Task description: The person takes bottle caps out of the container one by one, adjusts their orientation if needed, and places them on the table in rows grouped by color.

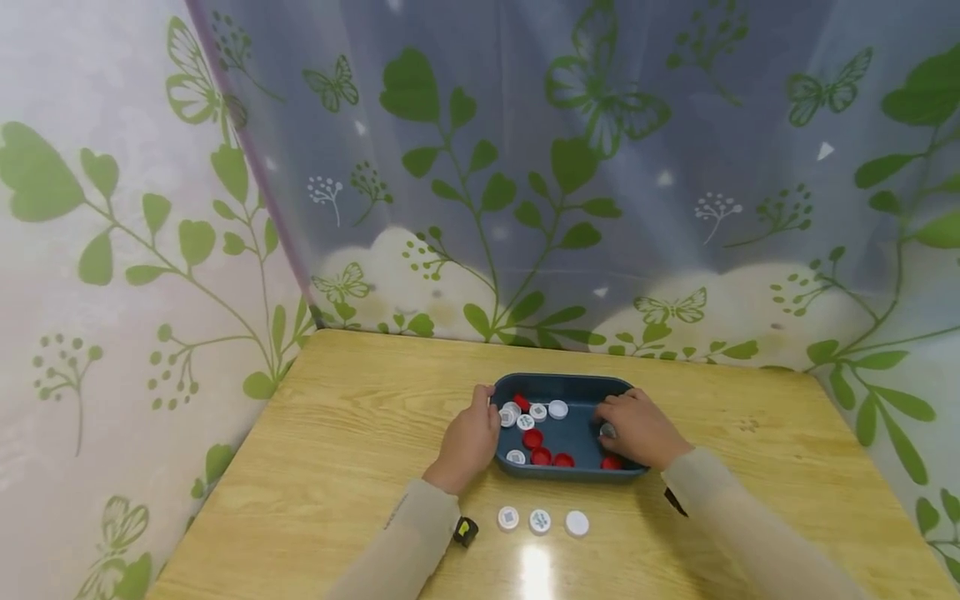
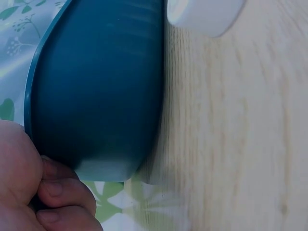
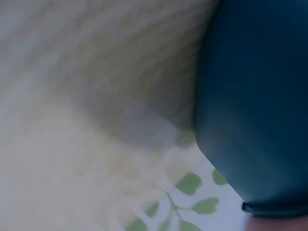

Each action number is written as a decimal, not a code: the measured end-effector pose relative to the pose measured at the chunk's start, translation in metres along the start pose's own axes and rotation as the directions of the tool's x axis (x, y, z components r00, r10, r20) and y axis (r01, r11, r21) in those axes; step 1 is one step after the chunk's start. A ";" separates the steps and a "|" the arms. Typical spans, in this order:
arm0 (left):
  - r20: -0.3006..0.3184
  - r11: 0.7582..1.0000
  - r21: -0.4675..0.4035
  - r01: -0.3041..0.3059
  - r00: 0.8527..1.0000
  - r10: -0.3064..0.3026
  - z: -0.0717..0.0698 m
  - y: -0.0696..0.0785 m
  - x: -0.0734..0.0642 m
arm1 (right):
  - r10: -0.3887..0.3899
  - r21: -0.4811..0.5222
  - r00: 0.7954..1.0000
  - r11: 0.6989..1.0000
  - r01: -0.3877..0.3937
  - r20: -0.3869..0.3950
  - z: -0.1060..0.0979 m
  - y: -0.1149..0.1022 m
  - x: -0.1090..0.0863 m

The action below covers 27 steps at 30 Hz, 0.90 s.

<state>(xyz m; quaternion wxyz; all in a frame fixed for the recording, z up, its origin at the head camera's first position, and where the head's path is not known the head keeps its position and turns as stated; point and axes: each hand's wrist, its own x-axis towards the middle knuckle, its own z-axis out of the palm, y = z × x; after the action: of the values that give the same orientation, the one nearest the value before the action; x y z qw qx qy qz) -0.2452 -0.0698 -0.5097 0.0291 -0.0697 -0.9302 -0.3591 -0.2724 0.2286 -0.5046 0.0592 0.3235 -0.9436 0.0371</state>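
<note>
A dark blue tray (image 1: 555,473) holds white bottle caps (image 1: 557,409) and red bottle caps (image 1: 541,456), most of them toward its left side. My left hand (image 1: 467,437) grips the tray's left end; in the left wrist view its curled fingers (image 2: 67,195) are at the rim. Over the tray's right end, my right hand (image 1: 637,427) reaches inside and pinches a pale bottle cap (image 1: 607,430), partly covered by the fingers. Just below that hand lies a red cap (image 1: 611,462). The right wrist view shows mostly the tray's outer wall (image 3: 255,120).
In front of the tray, three white caps stand in a row on the wooden table (image 1: 360,417): one with a square print (image 1: 507,518), one with a green print (image 1: 540,522), one plain (image 1: 577,523). A leaf-patterned curtain (image 1: 517,208) hangs behind the table.
</note>
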 end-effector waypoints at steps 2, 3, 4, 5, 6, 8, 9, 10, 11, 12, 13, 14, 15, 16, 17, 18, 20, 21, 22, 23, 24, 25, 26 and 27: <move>0.002 1.000 0.006 -0.007 1.000 0.007 0.001 -0.001 -0.001 | 0.023 0.072 1.000 0.997 -0.021 -0.019 0.001 -0.002 -0.002; 0.002 1.000 0.007 -0.010 1.000 0.010 0.001 -0.001 -0.001 | 0.041 0.116 0.999 0.993 -0.037 -0.028 0.001 -0.003 -0.003; -0.002 1.000 0.010 -0.011 1.000 0.011 0.001 -0.001 -0.001 | 0.056 0.153 0.998 0.987 -0.049 -0.039 0.001 -0.004 -0.003; -0.004 1.000 0.016 -0.012 1.000 0.012 0.002 -0.002 -0.001 | 0.068 0.186 0.996 0.981 -0.057 -0.052 0.001 -0.005 -0.004; -0.005 1.000 0.019 -0.011 1.000 0.011 0.002 -0.002 -0.001 | 0.079 0.213 0.995 0.975 -0.064 -0.062 0.001 -0.006 -0.005; -0.006 1.000 0.014 -0.005 1.000 0.005 0.001 -0.002 -0.001 | 0.091 0.244 0.992 0.967 -0.068 -0.082 0.000 -0.007 -0.006; -0.005 1.000 0.014 0.000 1.000 0.000 0.001 -0.001 -0.001 | 0.094 0.249 0.992 0.966 -0.069 -0.088 -0.001 -0.008 -0.006; -0.003 1.000 0.015 0.002 1.000 -0.002 0.001 -0.001 -0.001 | 0.092 0.254 0.991 0.965 -0.065 -0.094 -0.001 -0.008 -0.006; 0.000 1.000 0.014 0.006 1.000 -0.006 0.000 -0.001 -0.001 | 0.090 0.260 0.991 0.964 -0.062 -0.097 -0.002 -0.008 -0.006; 0.001 1.000 0.013 0.008 1.000 -0.008 0.000 -0.001 -0.001 | 0.089 0.265 0.991 0.962 -0.061 -0.097 -0.002 -0.008 -0.005; 0.001 1.000 0.011 0.010 1.000 -0.010 -0.001 0.000 -0.001 | 0.085 0.263 0.992 0.963 -0.057 -0.096 -0.002 -0.008 -0.005; 0.001 1.000 0.013 0.011 1.000 -0.011 -0.001 0.000 -0.001 | 0.083 0.254 0.993 0.965 -0.058 -0.088 -0.002 -0.007 -0.004; 0.002 1.000 0.011 0.012 1.000 -0.012 -0.001 0.000 -0.001 | 0.079 0.238 0.994 0.969 -0.058 -0.078 -0.002 -0.007 -0.004; 0.003 1.000 0.010 0.014 1.000 -0.014 -0.001 0.001 -0.001 | 0.074 0.217 0.995 0.974 -0.058 -0.065 -0.002 -0.007 -0.003; 0.005 1.000 0.008 0.015 1.000 -0.015 -0.002 0.001 -0.001 | 0.065 0.187 0.996 0.981 -0.054 -0.052 -0.002 -0.006 -0.002; 0.006 1.000 0.007 0.016 1.000 -0.016 -0.002 0.002 -0.001 | 0.057 0.147 0.998 0.988 -0.052 -0.036 -0.002 -0.006 -0.001; 0.008 1.000 0.008 0.017 1.000 -0.017 -0.002 0.003 -0.001 | 0.037 0.074 0.999 0.997 -0.036 -0.005 -0.001 -0.005 0.000; 0.008 1.000 0.008 0.017 1.000 -0.017 -0.002 0.003 -0.001 | 0.026 0.046 1.000 0.999 -0.026 0.004 -0.001 -0.005 0.000; 0.009 1.000 0.009 0.018 1.000 -0.018 -0.001 0.003 -0.001 | 0.015 0.026 1.000 1.000 -0.015 0.009 -0.002 -0.005 0.000; 0.008 1.000 0.008 0.015 1.000 -0.015 -0.001 0.003 -0.001 | 0.006 0.011 1.000 1.000 -0.006 0.010 -0.002 -0.005 0.000; 0.008 1.000 0.005 0.015 1.000 -0.015 -0.001 0.003 -0.001 | 0.000 0.000 1.000 1.000 0.000 0.012 -0.002 -0.005 -0.001; 0.007 1.000 0.006 0.013 1.000 -0.013 -0.001 0.003 -0.001 | -0.006 -0.005 1.000 1.000 0.006 0.009 -0.002 -0.004 -0.001; 0.006 1.000 0.006 0.012 1.000 -0.012 0.000 0.002 -0.001 | -0.012 -0.003 1.000 1.000 0.012 0.001 -0.001 -0.004 -0.001; 0.008 1.000 0.004 0.013 1.000 -0.013 0.000 0.002 -0.001 | -0.013 0.000 1.000 1.000 0.013 -0.007 0.000 -0.004 -0.002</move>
<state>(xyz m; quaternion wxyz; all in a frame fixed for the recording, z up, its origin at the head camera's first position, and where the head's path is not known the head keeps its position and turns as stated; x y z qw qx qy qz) -0.2443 -0.0680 -0.5086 0.0231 -0.0651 -0.9315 -0.3572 -0.2687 0.2264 -0.5042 0.0629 0.3296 -0.9413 0.0379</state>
